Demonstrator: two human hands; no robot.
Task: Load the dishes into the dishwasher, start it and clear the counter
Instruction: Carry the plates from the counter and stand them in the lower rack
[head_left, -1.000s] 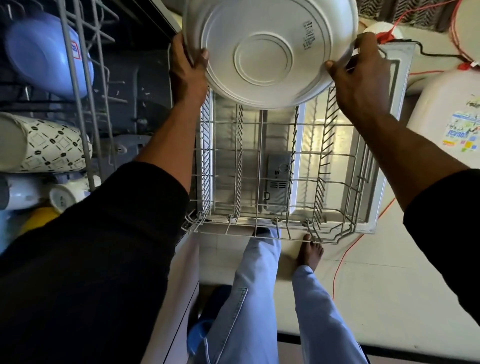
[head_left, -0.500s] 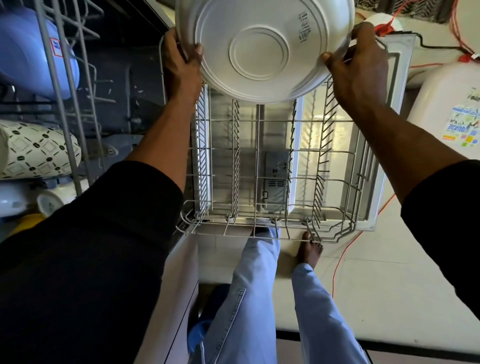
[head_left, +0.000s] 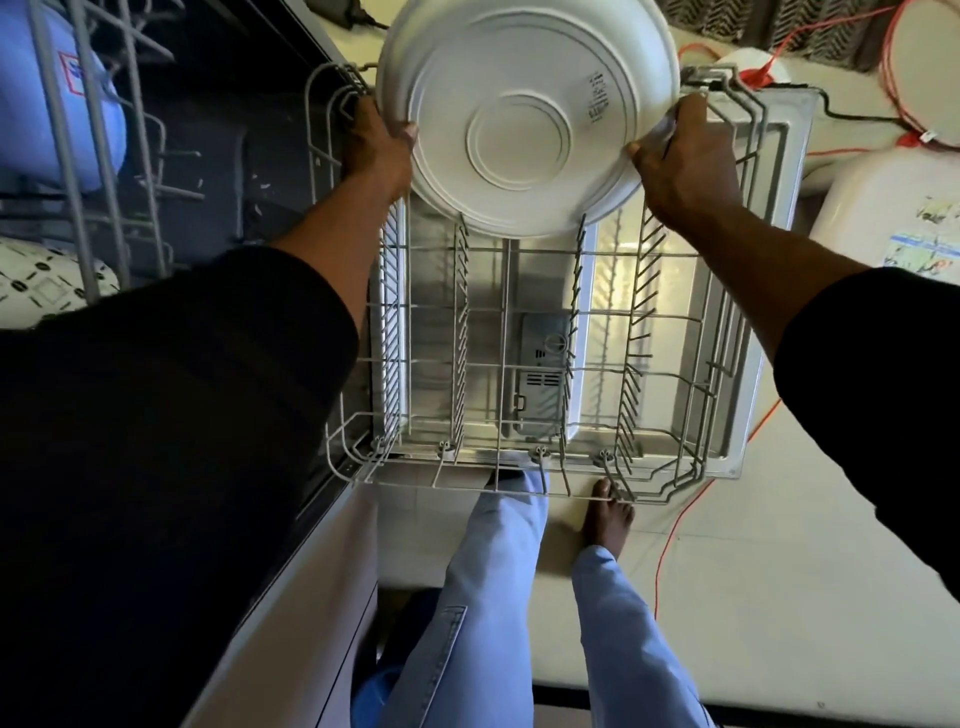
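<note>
A large white plate (head_left: 524, 109) stands on edge, underside towards me, at the far end of the pulled-out lower rack (head_left: 519, 364). Its lower rim sits among the rack's tines. My left hand (head_left: 382, 148) grips the plate's left rim and my right hand (head_left: 680, 156) grips its right rim. The rack rests over the open dishwasher door (head_left: 769, 291) and holds nothing else.
The upper rack (head_left: 98, 171) at left holds a blue bowl (head_left: 36, 93) and a patterned cup (head_left: 49, 283). A white container (head_left: 893, 218) and red cables (head_left: 670, 545) lie on the floor at right. My legs and bare foot (head_left: 608, 514) stand just before the rack.
Both hands have lowered the plate towards the rack, so its bottom rim now reaches the tines. The view has tilted and shows more of the rack's far end.
</note>
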